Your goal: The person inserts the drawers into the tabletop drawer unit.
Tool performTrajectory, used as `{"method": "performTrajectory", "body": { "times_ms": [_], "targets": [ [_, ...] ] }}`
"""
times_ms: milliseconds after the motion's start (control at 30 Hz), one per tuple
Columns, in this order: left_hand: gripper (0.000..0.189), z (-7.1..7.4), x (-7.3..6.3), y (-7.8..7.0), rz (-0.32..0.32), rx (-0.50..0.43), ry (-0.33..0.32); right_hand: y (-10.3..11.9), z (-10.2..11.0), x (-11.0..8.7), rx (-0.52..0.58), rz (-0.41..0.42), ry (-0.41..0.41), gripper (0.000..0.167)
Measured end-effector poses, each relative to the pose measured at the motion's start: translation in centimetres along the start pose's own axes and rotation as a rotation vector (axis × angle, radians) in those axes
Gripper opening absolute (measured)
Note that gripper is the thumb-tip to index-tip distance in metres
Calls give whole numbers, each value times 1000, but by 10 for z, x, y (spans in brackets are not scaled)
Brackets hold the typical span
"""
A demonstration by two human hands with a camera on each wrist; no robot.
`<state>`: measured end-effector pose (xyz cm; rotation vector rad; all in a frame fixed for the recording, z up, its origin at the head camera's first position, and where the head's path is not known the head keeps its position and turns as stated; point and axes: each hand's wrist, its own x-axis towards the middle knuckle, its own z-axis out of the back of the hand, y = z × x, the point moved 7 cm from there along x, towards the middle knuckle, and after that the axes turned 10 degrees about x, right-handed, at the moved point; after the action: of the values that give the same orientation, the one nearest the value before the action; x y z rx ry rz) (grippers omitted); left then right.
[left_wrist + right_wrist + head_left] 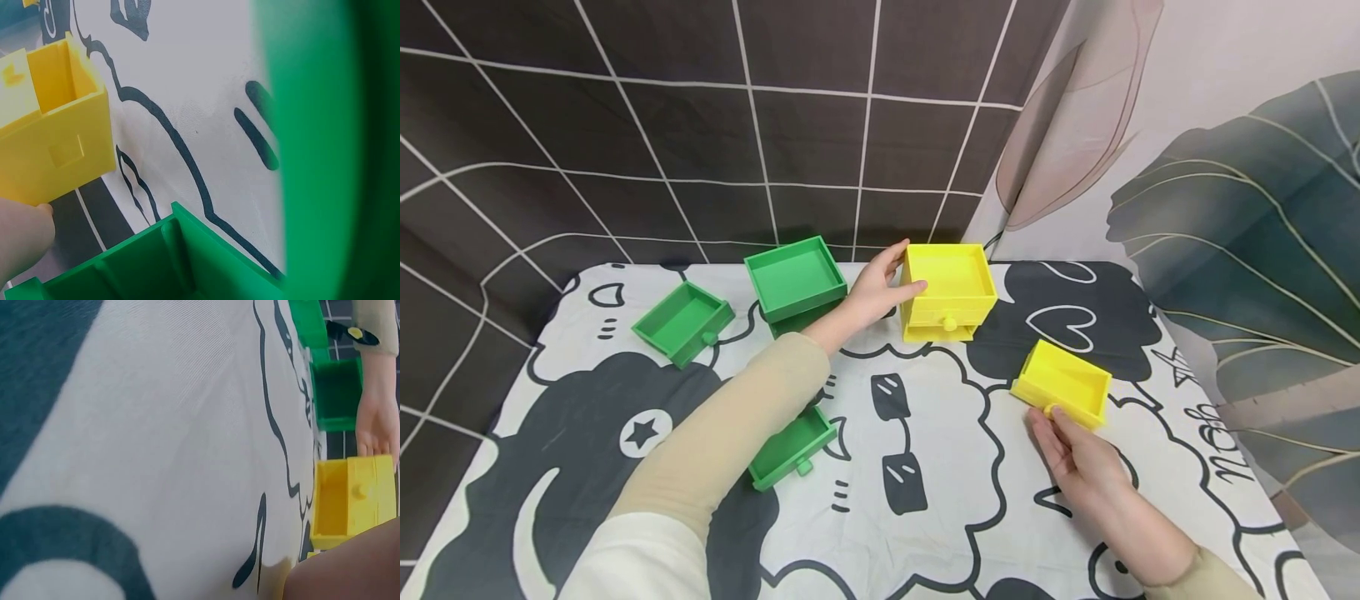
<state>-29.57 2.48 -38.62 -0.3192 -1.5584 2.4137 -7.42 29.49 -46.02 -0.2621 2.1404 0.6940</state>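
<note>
Far from the body stands a small yellow cabinet (950, 279) with an open-topped tray and one knobbed drawer in its upper slot. Its lower slot is open, as the right wrist view shows. My left hand (880, 287) holds the cabinet's left side, thumb at the top rim and fingers toward the back. Nearer and to the right, a loose yellow drawer (1063, 383) lies on the cloth, its knob side toward me. My right hand (1086, 467) pinches that knob between thumb and fingers. In the left wrist view the cabinet (56, 156) appears beside the left hand (22, 234).
Left of the yellow cabinet stands a green cabinet (796, 279), partly covered by the left arm. Two loose green drawers lie nearby: one at the far left (683, 321), another beside the left forearm (793, 450). A patterned cloth (925, 533) covers the table, with a dark gridded curtain (700, 125) behind.
</note>
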Motion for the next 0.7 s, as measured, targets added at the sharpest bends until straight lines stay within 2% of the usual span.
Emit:
{"method": "performTrajectory", "body": {
  "times_ms": [200, 500, 700],
  "targets": [
    [82, 0, -1, -1, -3, -9, -1, -8, -11, 1, -97, 21, 23, 15],
    [82, 0, -3, -1, -6, -9, 3, -22, -26, 4, -224, 50, 65, 9],
    [82, 0, -3, -2, -18, -21, 4, -31, -34, 8, -248, 44, 95, 10]
  ]
}}
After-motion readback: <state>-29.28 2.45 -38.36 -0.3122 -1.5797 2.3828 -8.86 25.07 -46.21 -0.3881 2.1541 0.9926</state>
